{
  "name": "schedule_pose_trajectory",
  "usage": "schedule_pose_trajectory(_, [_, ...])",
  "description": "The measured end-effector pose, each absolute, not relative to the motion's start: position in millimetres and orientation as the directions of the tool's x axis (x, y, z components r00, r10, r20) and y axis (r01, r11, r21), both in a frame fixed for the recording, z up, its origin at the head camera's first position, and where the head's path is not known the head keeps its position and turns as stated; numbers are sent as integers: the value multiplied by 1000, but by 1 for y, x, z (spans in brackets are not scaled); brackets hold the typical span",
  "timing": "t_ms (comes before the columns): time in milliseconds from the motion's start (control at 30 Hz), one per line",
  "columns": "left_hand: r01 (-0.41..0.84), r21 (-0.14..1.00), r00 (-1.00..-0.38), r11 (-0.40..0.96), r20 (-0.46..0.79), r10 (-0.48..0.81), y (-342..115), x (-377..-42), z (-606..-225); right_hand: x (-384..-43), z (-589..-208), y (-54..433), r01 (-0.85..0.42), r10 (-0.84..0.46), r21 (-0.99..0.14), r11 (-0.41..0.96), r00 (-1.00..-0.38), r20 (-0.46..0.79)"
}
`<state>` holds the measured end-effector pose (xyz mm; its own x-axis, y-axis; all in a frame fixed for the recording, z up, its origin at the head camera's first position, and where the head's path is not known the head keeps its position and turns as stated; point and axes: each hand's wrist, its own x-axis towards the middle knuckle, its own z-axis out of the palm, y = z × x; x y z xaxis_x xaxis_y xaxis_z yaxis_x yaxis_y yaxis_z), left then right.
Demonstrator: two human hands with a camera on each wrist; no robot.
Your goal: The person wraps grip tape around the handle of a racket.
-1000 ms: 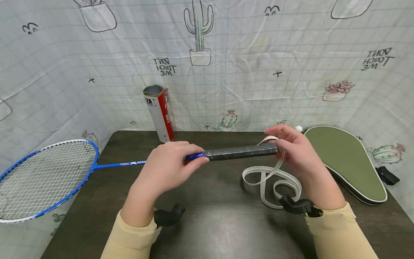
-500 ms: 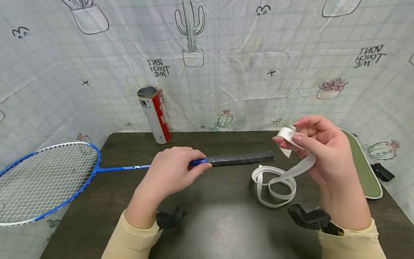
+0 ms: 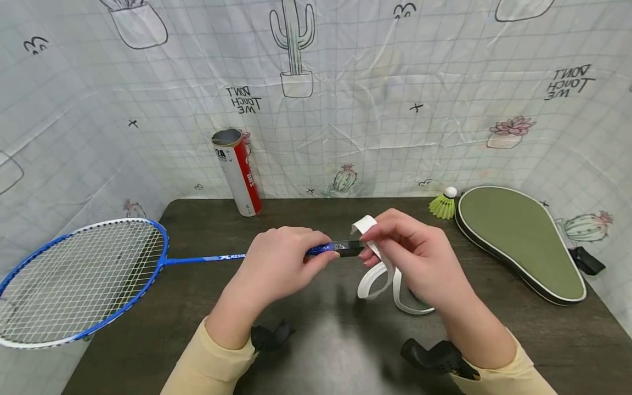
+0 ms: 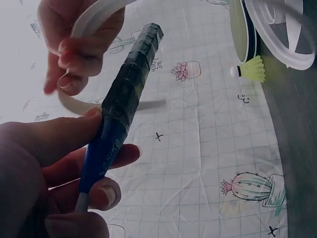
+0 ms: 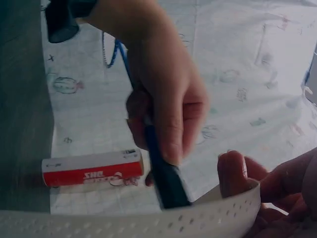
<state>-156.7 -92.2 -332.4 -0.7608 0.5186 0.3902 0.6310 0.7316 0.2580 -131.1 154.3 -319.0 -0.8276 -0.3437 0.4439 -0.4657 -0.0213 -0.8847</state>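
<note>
A blue badminton racket (image 3: 197, 260) lies lengthwise in front of me, strung head to the left. My left hand (image 3: 286, 260) grips it at the blue cone above the handle. The handle (image 4: 131, 74) is black and bare of cloth, pointing right. My right hand (image 3: 415, 252) pinches the end of a white grip tape (image 3: 365, 224) close beside the handle, covering part of it in the head view. Rows of small holes run along the tape (image 5: 198, 223) in the right wrist view. Its remaining length hangs in loops below the right hand.
A white and red shuttlecock tube (image 3: 238, 175) stands upright at the table's back edge. Back right are a yellow shuttlecock (image 3: 443, 205) and a green padded case (image 3: 518, 236). A printed cloth (image 3: 345, 137) hangs behind the dark table (image 3: 316, 329).
My right hand moved off rightward from the handle's end with the tape, then came back left to the handle near the cone. The left hand kept its hold on the racket.
</note>
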Motion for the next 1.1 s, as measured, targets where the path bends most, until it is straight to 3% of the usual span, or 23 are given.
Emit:
schedule_pose_trajectory(267, [634, 279, -761, 721, 388, 519, -92, -159, -327, -123, -334, 148, -426, -502, -905, 24, -788, 358])
schedule_pose_trajectory(533, [709, 278, -689, 649, 469, 552, -96, -155, -324, -120, -341, 145, -337, -489, -916, 216, -849, 197])
schedule_pose_trajectory(733, [725, 240, -659, 645, 515, 549, -96, -156, -322, -122, -336, 148, -469, -530, -830, 303, -806, 262])
schedule_pose_trajectory(933, [720, 207, -656, 663, 514, 553, -97, -154, -325, -124, -337, 139, -416, -391, -870, 263, -871, 298])
schedule_pose_trajectory(1100, [696, 221, -681, 683, 503, 532, -100, -153, -326, -125, -338, 141, -472, -339, -831, 295, -864, 371])
